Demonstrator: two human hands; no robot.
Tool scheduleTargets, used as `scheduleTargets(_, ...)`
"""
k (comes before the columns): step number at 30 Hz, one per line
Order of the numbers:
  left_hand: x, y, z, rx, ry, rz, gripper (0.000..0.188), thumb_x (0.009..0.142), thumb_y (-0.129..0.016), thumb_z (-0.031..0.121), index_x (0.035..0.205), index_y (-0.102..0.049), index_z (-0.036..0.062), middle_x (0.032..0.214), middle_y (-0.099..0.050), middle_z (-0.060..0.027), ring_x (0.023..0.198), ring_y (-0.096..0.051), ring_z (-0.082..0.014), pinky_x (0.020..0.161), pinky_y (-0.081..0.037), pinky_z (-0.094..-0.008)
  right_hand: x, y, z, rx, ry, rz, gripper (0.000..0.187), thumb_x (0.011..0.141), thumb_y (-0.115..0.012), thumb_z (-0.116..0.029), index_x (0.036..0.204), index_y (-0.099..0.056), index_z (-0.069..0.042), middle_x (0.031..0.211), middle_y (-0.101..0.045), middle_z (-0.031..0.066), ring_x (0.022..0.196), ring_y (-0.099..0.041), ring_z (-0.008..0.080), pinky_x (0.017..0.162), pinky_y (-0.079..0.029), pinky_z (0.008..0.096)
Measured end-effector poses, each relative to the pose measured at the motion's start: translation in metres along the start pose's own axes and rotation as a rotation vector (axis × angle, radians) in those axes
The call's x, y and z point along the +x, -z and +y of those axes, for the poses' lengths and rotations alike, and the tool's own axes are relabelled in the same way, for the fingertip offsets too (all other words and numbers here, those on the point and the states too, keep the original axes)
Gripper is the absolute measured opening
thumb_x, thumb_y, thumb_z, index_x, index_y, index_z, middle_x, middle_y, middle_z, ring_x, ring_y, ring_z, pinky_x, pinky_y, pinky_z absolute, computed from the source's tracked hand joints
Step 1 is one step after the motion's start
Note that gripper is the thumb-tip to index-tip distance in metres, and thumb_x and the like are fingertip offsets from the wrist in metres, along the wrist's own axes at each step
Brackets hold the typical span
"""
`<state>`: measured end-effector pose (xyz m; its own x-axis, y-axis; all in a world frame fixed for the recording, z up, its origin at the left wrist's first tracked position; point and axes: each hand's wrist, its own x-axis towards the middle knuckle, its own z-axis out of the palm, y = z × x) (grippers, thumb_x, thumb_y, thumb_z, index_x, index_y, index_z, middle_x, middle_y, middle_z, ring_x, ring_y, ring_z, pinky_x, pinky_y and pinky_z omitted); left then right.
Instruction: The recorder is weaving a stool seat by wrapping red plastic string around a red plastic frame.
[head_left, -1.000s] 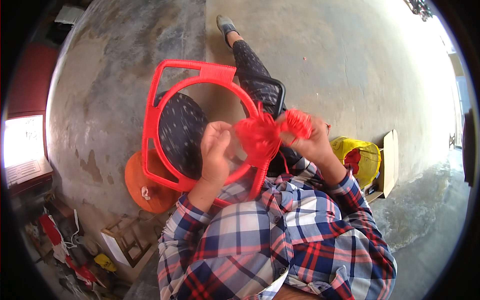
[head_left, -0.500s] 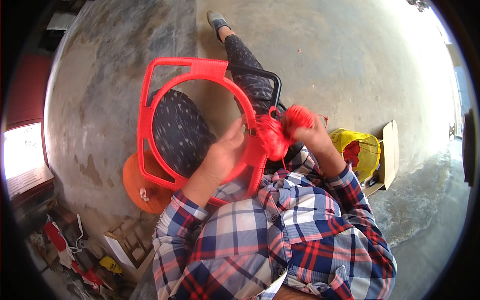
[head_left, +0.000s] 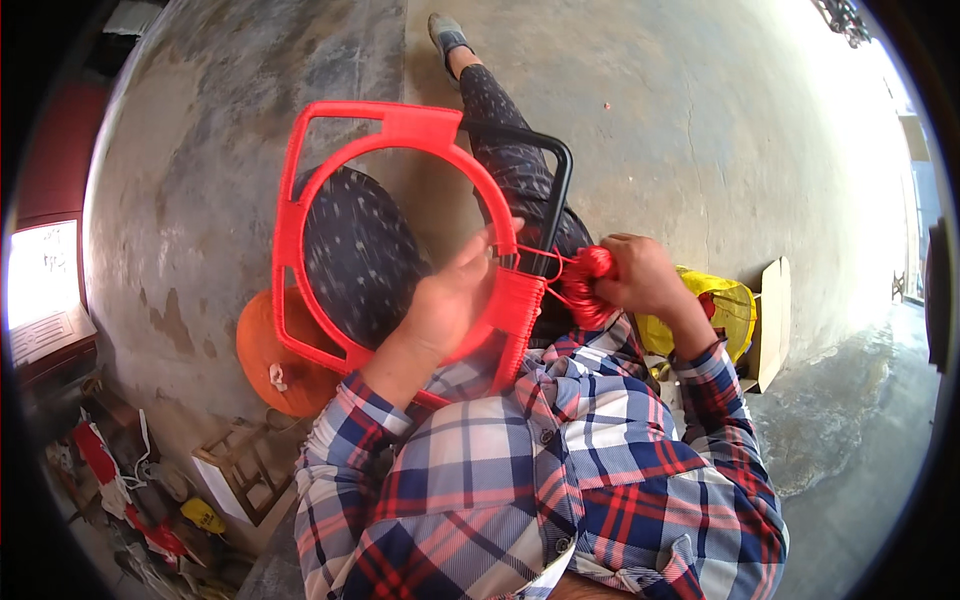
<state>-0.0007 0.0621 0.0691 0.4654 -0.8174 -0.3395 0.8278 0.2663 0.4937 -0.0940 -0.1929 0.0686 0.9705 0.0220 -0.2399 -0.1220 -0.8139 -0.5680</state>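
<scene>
A frame point(head_left: 420, 127) with a round ring inside squared sides rests over my lap. Red cord is wound closely over most of it, while a bare black bar point(head_left: 560, 190) shows at its far right corner. My left hand point(head_left: 450, 300) grips the ring's right side, fingertips showing by the inner edge. In my closed right hand point(head_left: 645, 275) is a shiny bundle of red cord point(head_left: 590, 285), just right of the frame. Strands stretch from the bundle to the wound edge by the black bar.
An orange round seat point(head_left: 275, 365) is at my left, with a small wooden stool point(head_left: 245, 470) nearer. A yellow bag point(head_left: 735, 320) holding red material stands at my right beside an open cardboard box point(head_left: 770, 320). Assorted clutter point(head_left: 130, 500) lies lower left. Concrete floor stretches ahead.
My right hand has moved slightly right with the cord bundle, drawing strands out between it and the frame. My left hand keeps its place on the ring.
</scene>
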Motion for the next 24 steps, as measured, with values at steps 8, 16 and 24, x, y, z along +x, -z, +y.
scheduleTargets(8, 0.002, 0.012, -0.001, -0.022, 0.01, 0.028, 0.05, 0.088, -0.049, 0.018, 0.134, -0.041, -0.0011, 0.113, -0.061, -0.0183, 0.101, -0.064, -0.0323, 0.09, -0.052, -0.0467, -0.033, 0.004, 0.071, 1.458, -0.311, 0.444, 0.027, 0.079, -0.062, -0.011, 0.103, -0.061, 0.001, 0.078, -0.063, 0.0082, 0.071, -0.063, 0.0174, 0.063, -0.052, 0.0304)
scheduleTargets(16, 0.007, 0.011, -0.003, 0.007, 0.03, 0.123, 0.041, 0.086, -0.045, 0.008, 0.125, -0.048, -0.0016, 0.111, -0.062, -0.0182, 0.097, -0.066, -0.0297, 0.089, -0.053, -0.0461, 0.009, -0.017, -0.033, 1.302, -0.232, -0.357, 0.02, 0.085, -0.066, -0.006, 0.104, -0.062, 0.001, 0.07, -0.063, 0.0031, 0.061, -0.059, 0.0101, 0.059, -0.047, 0.0236)
scheduleTargets(24, 0.0, 0.018, 0.002, 0.001, 0.025, 0.132, 0.043, 0.083, -0.044, 0.009, 0.125, -0.046, 0.0001, 0.107, -0.062, -0.0228, 0.094, -0.065, -0.0371, 0.083, -0.054, -0.0522, 0.003, -0.025, 0.001, 1.501, -0.288, 0.109, 0.016, 0.08, -0.064, -0.003, 0.096, -0.063, 0.001, 0.064, -0.06, 0.0063, 0.057, -0.06, 0.0142, 0.054, -0.048, 0.025)
